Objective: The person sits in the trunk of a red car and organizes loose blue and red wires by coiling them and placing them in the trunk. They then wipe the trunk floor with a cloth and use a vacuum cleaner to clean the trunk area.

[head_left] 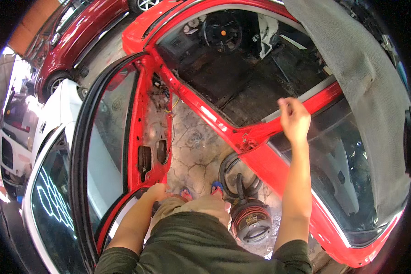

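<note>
My right hand [294,118] is raised at the pillar of the red car [260,166], beside the grey trim [318,93] along its open doorway, fingers curled together; what they hold, if anything, is hidden. At lower left, my left hand [159,192] is by the lower edge of the open red door [141,123], its fingers too small and indistinct to read. The door's inner panel is bare metal with openings and wiring. Through the doorway show a steering wheel [223,33] and a dark, stripped floor [228,86].
A grey vacuum [251,226] with a coiled black hose [226,169] stands by my feet on cracked concrete [192,150]. A grey cover [360,91] drapes the car's roof. A white car [52,109] sits close at left, a dark red car [77,32] beyond it.
</note>
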